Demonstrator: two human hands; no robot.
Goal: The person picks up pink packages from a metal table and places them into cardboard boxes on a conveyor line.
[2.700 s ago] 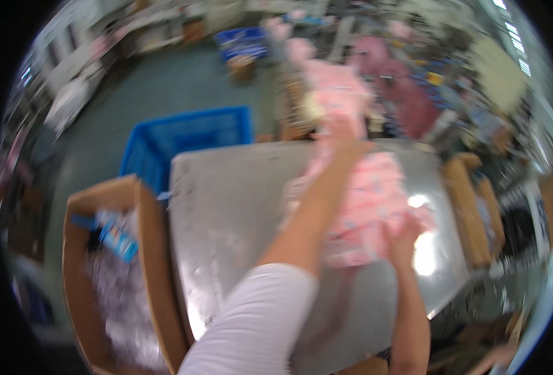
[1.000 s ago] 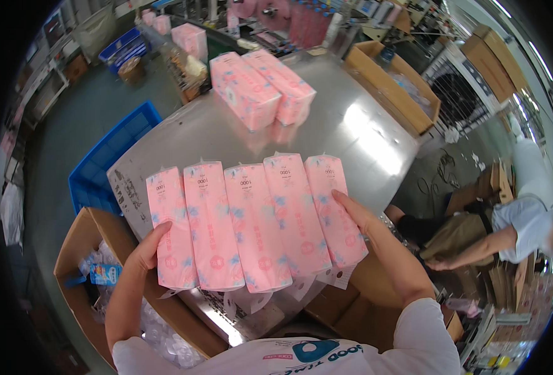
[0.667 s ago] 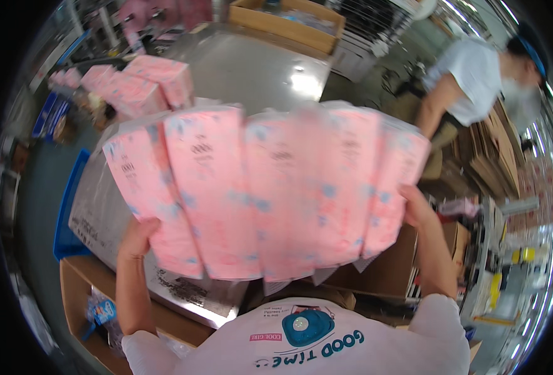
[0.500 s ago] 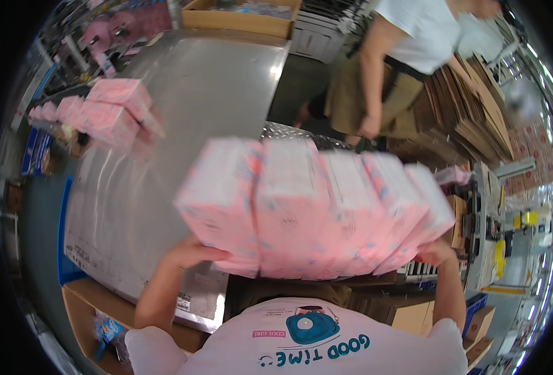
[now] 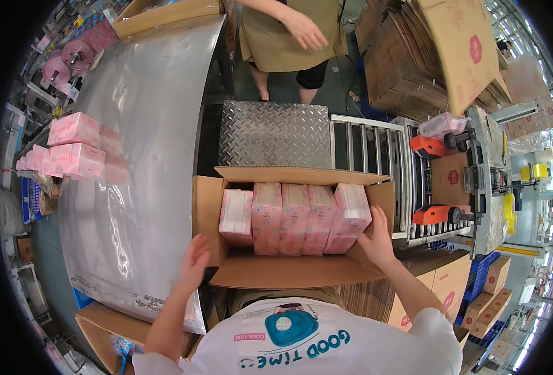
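Both my hands are at the open carton [image 5: 295,273], which stands in front of me, just beyond the right edge of the metal table [image 5: 164,125]. The fingers of my left hand [image 5: 195,261] are loosely spread and have hold of nothing; that hand is near the carton's left flap [image 5: 208,203]. My right hand [image 5: 379,242] is at the opposite end, its thumb parted from the fingers, close to the rightmost pack and the right flap; I cannot tell which of these it touches.

Five pink packs [image 5: 294,219] stand in a row inside the carton. The leftmost has a narrow gap beside it, and the rightmost leans a little to the right. The carton's flaps are spread outward.

Two more pink packs [image 5: 75,145] lie side by side near the table's left edge. Past the carton is a patterned metal plate [image 5: 273,134], and to its right a roller conveyor [image 5: 365,147]. Beyond the plate a co-worker in a tan apron [image 5: 289,47] stands with one hand [image 5: 306,30] in front, near stacked flat cardboard [image 5: 401,69].
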